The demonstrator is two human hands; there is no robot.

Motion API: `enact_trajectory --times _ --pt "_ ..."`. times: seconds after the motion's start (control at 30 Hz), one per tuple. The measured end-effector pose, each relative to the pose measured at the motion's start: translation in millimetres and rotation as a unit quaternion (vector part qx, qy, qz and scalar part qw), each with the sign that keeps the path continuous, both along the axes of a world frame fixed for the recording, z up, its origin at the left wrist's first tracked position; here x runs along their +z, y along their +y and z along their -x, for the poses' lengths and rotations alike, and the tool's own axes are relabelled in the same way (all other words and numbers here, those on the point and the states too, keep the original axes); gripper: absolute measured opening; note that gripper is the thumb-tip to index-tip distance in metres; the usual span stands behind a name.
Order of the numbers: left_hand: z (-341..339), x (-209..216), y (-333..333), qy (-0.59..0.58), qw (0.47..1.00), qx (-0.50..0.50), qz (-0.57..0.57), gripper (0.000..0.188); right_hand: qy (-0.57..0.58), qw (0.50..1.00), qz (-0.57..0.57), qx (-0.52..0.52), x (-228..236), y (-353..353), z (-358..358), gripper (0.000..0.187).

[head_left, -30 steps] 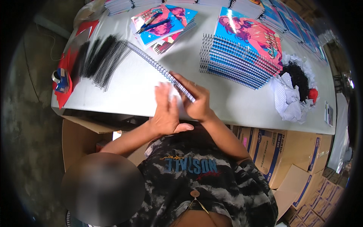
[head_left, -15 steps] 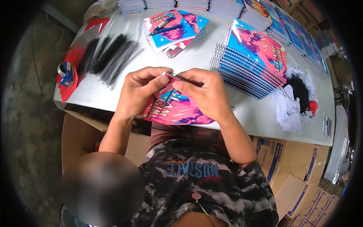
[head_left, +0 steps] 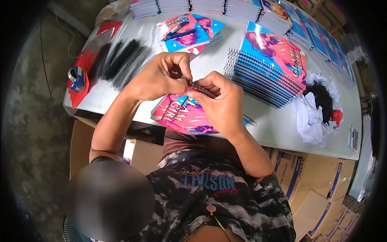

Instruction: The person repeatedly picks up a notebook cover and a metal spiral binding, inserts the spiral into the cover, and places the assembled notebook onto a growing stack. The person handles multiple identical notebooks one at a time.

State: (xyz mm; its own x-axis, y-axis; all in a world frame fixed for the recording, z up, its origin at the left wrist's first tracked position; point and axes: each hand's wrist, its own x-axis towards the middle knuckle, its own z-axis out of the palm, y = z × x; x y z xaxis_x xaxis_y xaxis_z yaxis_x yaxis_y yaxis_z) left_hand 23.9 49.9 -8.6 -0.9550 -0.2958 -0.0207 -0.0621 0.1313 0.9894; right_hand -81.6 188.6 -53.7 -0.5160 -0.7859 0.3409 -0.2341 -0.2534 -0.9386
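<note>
A pink and blue notebook with a glossy illustrated cover lies at the table's near edge, in front of my body. A dark spiral coil runs along its upper edge, and a loose length of coil pokes out past my right wrist. My left hand is closed in a pinch at the coil's left end; its fingertips hide what exactly they grip. With thumb and bent fingers, my right hand grips the notebook's coiled edge.
Loose black coils lie at left, beside a tape dispenser on red sheets. Pens rest on a notebook stack ahead. Coil-bound notebooks are piled at right, near crumpled white cloth. Cardboard boxes stand below the table.
My left hand has lifted and turned, from holding the notebook's corner to pinching at the coil's end. The right hand still grips the edge, where more coil shows. The view has shifted slightly.
</note>
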Motion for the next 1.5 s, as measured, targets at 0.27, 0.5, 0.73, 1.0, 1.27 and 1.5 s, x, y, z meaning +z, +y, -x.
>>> enact_trajectory --times 0.27,0.5,0.73,1.0,1.27,1.5 --pt "17.7 -2.5 5.6 0.031 0.993 -0.101 -0.05 0.013 -0.007 0.997 -0.052 0.049 7.3 24.7 10.2 0.016" --pt "22.9 32.9 41.3 0.128 0.92 -0.05 0.367 0.029 0.144 0.968 0.14 -0.151 50.9 84.3 55.1 0.023" --pt "173.1 9.2 24.4 0.355 0.822 0.361 0.261 0.04 0.061 0.871 0.292 -0.391 8.3 91.2 184.7 0.056" --pt "181.9 -78.4 31.9 0.183 0.816 0.384 0.392 0.025 0.089 0.864 0.105 -0.484 -44.3 59.6 184.0 0.042" --pt "175.7 -101.7 21.7 0.25 0.87 0.348 0.243 0.032 0.07 0.849 0.106 -0.513 -46.5 51.6 194.6 0.022" --pt "74.9 -127.8 -53.9 -0.069 0.711 0.315 0.625 0.047 0.167 0.829 0.086 -0.527 -66.9 108.0 165.4 0.031"
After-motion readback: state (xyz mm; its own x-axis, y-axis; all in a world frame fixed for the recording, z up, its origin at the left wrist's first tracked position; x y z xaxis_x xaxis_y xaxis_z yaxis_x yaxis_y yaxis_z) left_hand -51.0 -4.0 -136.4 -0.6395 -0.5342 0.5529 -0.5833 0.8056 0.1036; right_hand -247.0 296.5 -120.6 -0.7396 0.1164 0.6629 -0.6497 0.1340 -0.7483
